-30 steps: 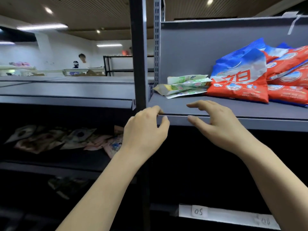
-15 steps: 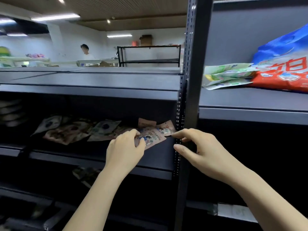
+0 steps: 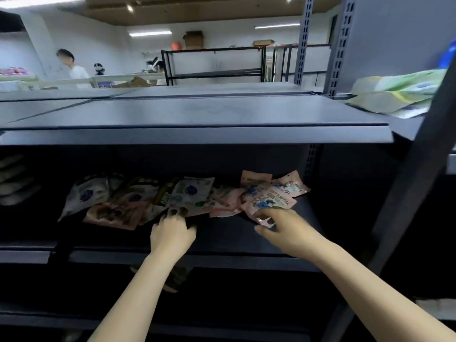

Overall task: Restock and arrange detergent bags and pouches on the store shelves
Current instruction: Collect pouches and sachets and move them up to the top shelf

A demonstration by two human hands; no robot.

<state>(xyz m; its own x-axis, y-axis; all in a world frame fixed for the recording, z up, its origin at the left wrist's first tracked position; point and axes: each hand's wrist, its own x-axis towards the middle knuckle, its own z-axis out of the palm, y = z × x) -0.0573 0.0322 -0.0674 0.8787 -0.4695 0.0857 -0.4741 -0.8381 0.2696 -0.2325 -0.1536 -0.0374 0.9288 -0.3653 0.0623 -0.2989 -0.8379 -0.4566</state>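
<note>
At the far left edge of the frame I make out a dim stack of pale bags (image 3: 12,178), too dark to tell more. Right of it, on the dark grey metal middle shelf (image 3: 222,233), a loose row of flat pouches lies overlapping: a white pouch with a blue print (image 3: 86,193), a pink-brown pouch (image 3: 116,213) in front of it, then a pale pouch with blue and green marks (image 3: 190,193) near the centre.

My left hand (image 3: 172,233) sits at centre frame, at the front edge of that pale pouch, fingers curled down onto its lower edge; whether they actually grasp it I cannot tell, as the tips are blurred.

Further right lies a pink pouch with blue cartoon print (image 3: 269,198), tilted, overlapping other pink pouches. My right hand (image 3: 283,225) pinches its lower corner between thumb and forefinger.

Above, the broad grey upper shelf (image 3: 197,114) spans the frame. At upper right, beyond the slotted grey upright (image 3: 340,45), a stack of green-and-white flat packets (image 3: 394,92) lies on the neighbouring shelf.

In the upper left background a person in a white top (image 3: 74,67) stands, blurred.
</note>
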